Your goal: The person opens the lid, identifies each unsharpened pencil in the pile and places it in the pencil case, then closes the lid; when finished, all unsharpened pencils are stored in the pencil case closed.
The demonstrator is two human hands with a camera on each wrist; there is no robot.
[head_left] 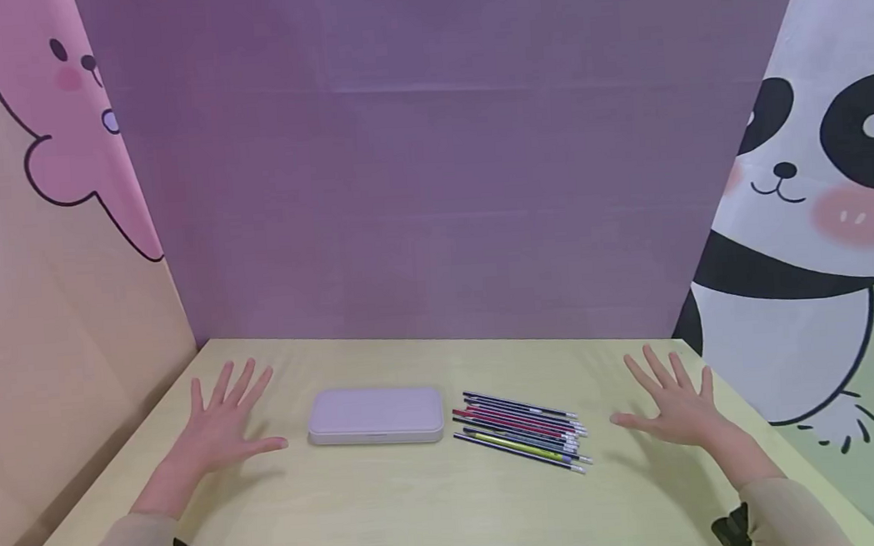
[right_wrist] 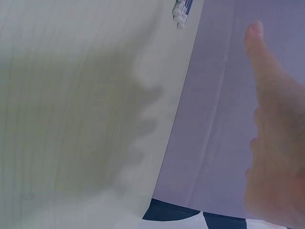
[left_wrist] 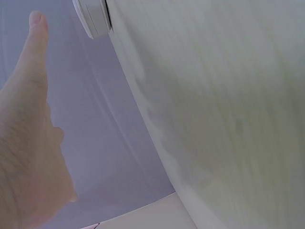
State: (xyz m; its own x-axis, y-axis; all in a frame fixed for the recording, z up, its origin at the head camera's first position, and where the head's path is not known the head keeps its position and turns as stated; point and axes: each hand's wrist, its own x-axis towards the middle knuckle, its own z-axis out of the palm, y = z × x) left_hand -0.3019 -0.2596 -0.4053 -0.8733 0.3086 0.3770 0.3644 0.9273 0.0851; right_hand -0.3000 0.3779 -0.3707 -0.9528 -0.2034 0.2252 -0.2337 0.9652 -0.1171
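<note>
A closed lilac pencil case (head_left: 375,415) lies on the table, left of a loose bundle of pencils (head_left: 522,428). Most pencils are dark, with some red and one yellow-green, their white ends pointing right. To the left of the case my left hand (head_left: 224,424) hovers with fingers spread, holding nothing. My right hand (head_left: 674,405) is spread the same way to the right of the pencils, apart from them. In the left wrist view, the corner of the case (left_wrist: 93,16) shows beyond the thumb; in the right wrist view, some white pencil ends (right_wrist: 179,14) appear at the top.
The pale wooden table (head_left: 392,518) meets a purple backdrop (head_left: 431,181) at its far edge. A wall with a pink cartoon figure (head_left: 58,104) stands at left, and one with a panda (head_left: 816,200) at right. Dark wrist straps (head_left: 732,530) sit by both sleeves.
</note>
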